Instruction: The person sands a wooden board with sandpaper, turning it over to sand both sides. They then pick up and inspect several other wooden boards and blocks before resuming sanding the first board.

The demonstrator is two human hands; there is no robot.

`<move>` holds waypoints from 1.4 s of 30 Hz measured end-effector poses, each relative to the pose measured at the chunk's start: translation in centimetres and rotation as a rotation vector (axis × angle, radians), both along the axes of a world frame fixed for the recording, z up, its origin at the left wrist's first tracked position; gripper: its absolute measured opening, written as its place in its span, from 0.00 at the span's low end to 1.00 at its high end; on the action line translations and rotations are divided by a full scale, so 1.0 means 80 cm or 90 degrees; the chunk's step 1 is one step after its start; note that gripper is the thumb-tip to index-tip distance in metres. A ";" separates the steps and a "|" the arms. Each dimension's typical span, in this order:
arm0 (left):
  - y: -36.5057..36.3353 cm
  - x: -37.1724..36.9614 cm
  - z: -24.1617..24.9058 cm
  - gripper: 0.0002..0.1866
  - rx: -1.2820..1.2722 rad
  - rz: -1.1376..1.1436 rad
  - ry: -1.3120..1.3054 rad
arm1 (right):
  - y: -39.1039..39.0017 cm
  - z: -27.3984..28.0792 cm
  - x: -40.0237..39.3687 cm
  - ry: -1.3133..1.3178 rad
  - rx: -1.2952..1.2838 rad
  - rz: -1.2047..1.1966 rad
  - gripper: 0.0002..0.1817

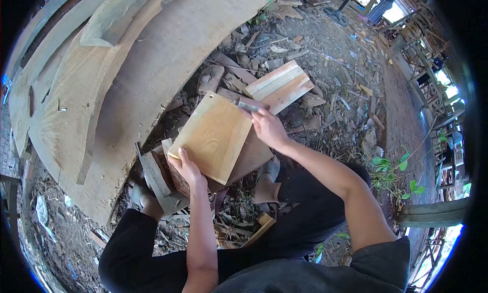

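Observation:
A pale wooden cutting board (211, 135) with rounded corners and a small hole near its far left corner lies tilted in front of me. My left hand (187, 170) grips its near left edge, thumb on top and the other fingers mostly out of sight beneath. At the far right edge of the board, my right hand (268, 127) is closed on a flat grey sanding block (252, 105), which touches that edge. Under the cutting board is a brown wooden support (256, 153), partly covered. Just beyond the block rests a second board of striped light and reddish wood (282, 84).
Large curved wooden slabs (152, 54) fill the left side. Wood scraps and chips (325, 120) cover the ground. A leafy plant (401, 171) grows at right, near a post (432, 213). Another person (384, 5) is far off at the top right.

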State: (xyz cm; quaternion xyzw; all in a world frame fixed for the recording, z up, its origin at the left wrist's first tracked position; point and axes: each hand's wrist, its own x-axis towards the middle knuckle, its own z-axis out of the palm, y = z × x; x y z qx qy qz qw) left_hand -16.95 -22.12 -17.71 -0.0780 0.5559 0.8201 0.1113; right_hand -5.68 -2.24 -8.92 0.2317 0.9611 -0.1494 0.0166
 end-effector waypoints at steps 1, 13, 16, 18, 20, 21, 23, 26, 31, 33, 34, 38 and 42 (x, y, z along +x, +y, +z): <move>0.000 -0.001 0.004 0.22 0.001 0.007 -0.022 | -0.014 0.011 -0.006 -0.013 -0.058 -0.056 0.20; -0.002 -0.006 -0.004 0.24 -0.042 0.031 0.015 | 0.007 -0.034 -0.038 0.125 -0.042 -0.046 0.14; 0.001 0.000 -0.001 0.21 0.061 -0.002 -0.004 | -0.088 -0.033 -0.018 0.320 -0.072 0.226 0.11; 0.005 0.000 0.000 0.20 0.066 0.005 -0.009 | -0.099 -0.036 -0.018 0.320 0.035 0.343 0.12; 0.000 -0.001 -0.008 0.19 0.022 0.026 -0.015 | -0.056 -0.030 -0.042 0.346 -0.030 0.245 0.14; -0.002 -0.001 -0.009 0.19 0.021 0.029 -0.013 | -0.029 -0.026 -0.057 0.373 -0.082 0.149 0.16; 0.002 -0.001 -0.009 0.20 0.025 0.037 0.002 | 0.026 -0.083 -0.079 0.279 0.179 0.007 0.15; 0.002 -0.003 -0.011 0.19 0.044 0.036 0.015 | -0.057 -0.040 -0.078 0.362 -0.058 0.100 0.11; -0.005 0.002 -0.008 0.20 0.092 0.003 -0.015 | -0.077 -0.054 -0.077 0.466 -0.102 0.282 0.18; -0.003 0.001 -0.004 0.23 -0.017 -0.009 0.027 | -0.018 -0.061 -0.102 0.459 0.005 0.088 0.12; 0.000 0.002 0.000 0.23 -0.008 0.007 0.015 | 0.006 -0.074 -0.109 0.369 0.108 0.040 0.14; 0.002 0.001 -0.007 0.22 0.021 0.007 0.032 | -0.046 -0.086 -0.108 0.184 -0.046 0.070 0.16; -0.002 0.003 -0.003 0.22 0.021 -0.008 0.010 | -0.079 -0.072 -0.102 0.385 0.014 0.312 0.10</move>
